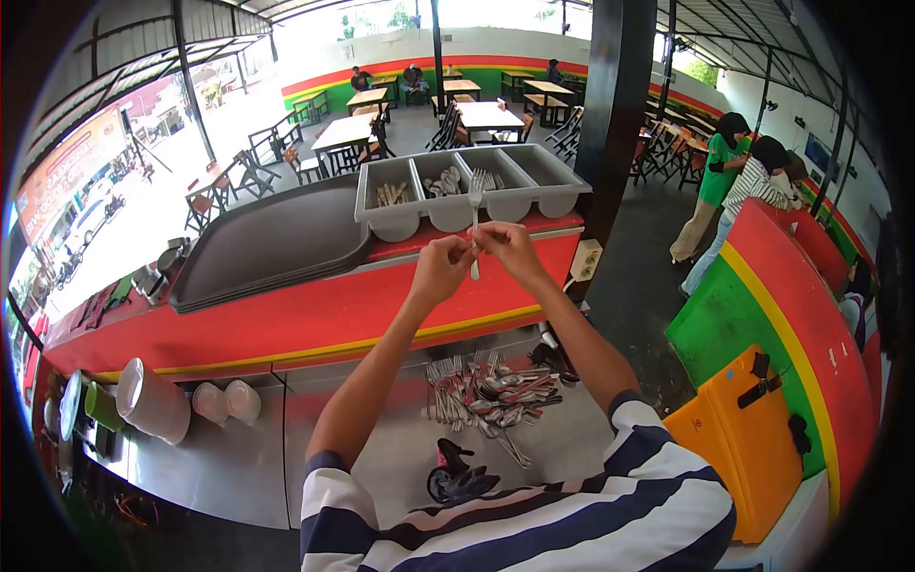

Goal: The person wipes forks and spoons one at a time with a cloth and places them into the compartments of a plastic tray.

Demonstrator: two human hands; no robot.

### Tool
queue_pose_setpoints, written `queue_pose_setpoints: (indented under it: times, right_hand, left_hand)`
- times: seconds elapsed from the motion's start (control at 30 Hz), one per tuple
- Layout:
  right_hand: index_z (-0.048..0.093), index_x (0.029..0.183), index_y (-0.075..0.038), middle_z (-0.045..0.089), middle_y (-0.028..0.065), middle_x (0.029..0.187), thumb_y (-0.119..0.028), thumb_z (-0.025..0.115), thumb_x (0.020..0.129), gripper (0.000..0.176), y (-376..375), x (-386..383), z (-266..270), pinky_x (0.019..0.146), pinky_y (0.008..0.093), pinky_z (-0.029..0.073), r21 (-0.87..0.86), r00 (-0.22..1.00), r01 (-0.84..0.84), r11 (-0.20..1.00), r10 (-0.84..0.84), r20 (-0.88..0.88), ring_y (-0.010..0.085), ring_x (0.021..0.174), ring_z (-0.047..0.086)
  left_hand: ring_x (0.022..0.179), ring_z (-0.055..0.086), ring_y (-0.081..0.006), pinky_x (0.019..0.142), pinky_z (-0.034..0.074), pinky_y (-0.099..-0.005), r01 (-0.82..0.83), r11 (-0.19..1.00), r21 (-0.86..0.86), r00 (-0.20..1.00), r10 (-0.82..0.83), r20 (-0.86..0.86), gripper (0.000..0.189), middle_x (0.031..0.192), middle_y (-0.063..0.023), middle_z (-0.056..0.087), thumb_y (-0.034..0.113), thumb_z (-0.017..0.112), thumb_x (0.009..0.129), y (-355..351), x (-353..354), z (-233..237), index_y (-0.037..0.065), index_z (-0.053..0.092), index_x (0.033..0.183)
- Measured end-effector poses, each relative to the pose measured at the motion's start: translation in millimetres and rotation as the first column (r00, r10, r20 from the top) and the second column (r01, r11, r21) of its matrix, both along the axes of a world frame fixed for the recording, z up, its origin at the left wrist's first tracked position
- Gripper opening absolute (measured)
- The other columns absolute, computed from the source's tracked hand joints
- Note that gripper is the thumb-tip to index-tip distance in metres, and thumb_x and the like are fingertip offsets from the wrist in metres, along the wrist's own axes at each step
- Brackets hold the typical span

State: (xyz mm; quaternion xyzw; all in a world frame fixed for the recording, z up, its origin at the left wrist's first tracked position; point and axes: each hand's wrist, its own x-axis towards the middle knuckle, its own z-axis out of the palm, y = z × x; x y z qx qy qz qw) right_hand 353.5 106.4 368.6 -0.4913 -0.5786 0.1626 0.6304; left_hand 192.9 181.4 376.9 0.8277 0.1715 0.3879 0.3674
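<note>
A metal fork (476, 197) stands upright, tines up, in front of the grey cutlery tray (393, 227). My left hand (443, 272) pinches its handle from one side, and my right hand (512, 253) pinches it from the other. The tray's leftmost compartment holds a few pale brownish utensils (391, 195). Spoons (444, 181) lie in the compartment beside it, and fork tines show just behind the held fork. Below my forearms, a heap of loose forks and spoons (496, 393) spreads over the steel counter (353, 410).
Stacked dark serving trays (276, 238) lie on the red ledge, left of the cutlery tray. White bowls (152, 400) stand at the counter's left. A dark crumpled cloth (461, 481) is close to my body. Two people (720, 181) stand beyond a black pillar (615, 105).
</note>
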Motion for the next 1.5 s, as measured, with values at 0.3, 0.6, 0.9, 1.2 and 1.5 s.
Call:
queue_pose_setpoints:
  times: [0.3,0.6,0.9,1.2,1.5]
  right_hand:
    - [0.069,0.094,0.002,0.067,0.004,0.077,-0.021,0.065,0.092,0.023,79,82,72,0.064,0.0252,0.049,0.069,0.977,-0.022,0.997,0.007,0.213,0.0074,0.071,0.062]
    - [0.069,0.094,0.002,0.067,0.0059,0.076,-0.018,0.065,0.091,0.021,118,153,52,0.066,0.0284,0.049,0.131,0.928,0.19,0.973,-0.222,0.299,0.0094,0.069,0.06]
    - [0.073,0.093,0.002,0.072,0.0138,0.082,-0.018,0.07,0.082,0.022,121,164,45,0.071,0.0325,0.052,-0.155,0.891,0.362,0.919,-0.292,0.348,0.0177,0.075,0.068]
    - [0.075,0.08,-0.001,0.071,0.0176,0.077,-0.021,0.07,0.072,0.022,121,152,48,0.073,0.0343,0.055,-0.209,0.763,0.509,0.835,-0.325,0.558,0.025,0.074,0.071]
    - [0.076,0.085,-0.003,0.072,0.0163,0.077,-0.021,0.067,0.077,0.022,120,148,47,0.073,0.0346,0.055,-0.194,0.757,0.534,0.823,-0.363,0.543,0.0256,0.075,0.071]
  left_hand:
    - [0.067,0.068,-0.0162,0.063,0.051,-0.0296,0.064,0.997,0.03,0.998,-0.064,-0.005,0.028,0.072,-0.011,0.07,0.024,0.074,0.083,93,88,58,-0.003,0.07,0.09]
    - [0.072,0.069,-0.015,0.066,0.053,-0.0282,0.006,0.998,-0.069,0.999,-0.009,-0.051,0.025,0.081,-0.0114,0.073,0.022,0.069,0.083,118,161,53,-0.001,0.071,0.094]
    - [0.079,0.07,-0.0328,0.073,0.053,-0.0406,-0.106,0.983,0.15,0.968,0.137,-0.21,0.024,0.08,-0.0183,0.07,0.027,0.069,0.077,121,174,38,0.007,0.075,0.087]
    - [0.089,0.069,-0.0348,0.081,0.054,-0.0426,-0.176,0.964,0.201,0.931,0.23,-0.285,0.024,0.09,-0.0201,0.071,0.02,0.066,0.071,113,169,42,0.011,0.077,0.089]
    - [0.089,0.069,-0.0344,0.083,0.054,-0.0413,-0.241,0.955,0.174,0.911,0.284,-0.298,0.028,0.09,-0.0199,0.071,0.029,0.065,0.074,102,164,46,0.01,0.077,0.091]
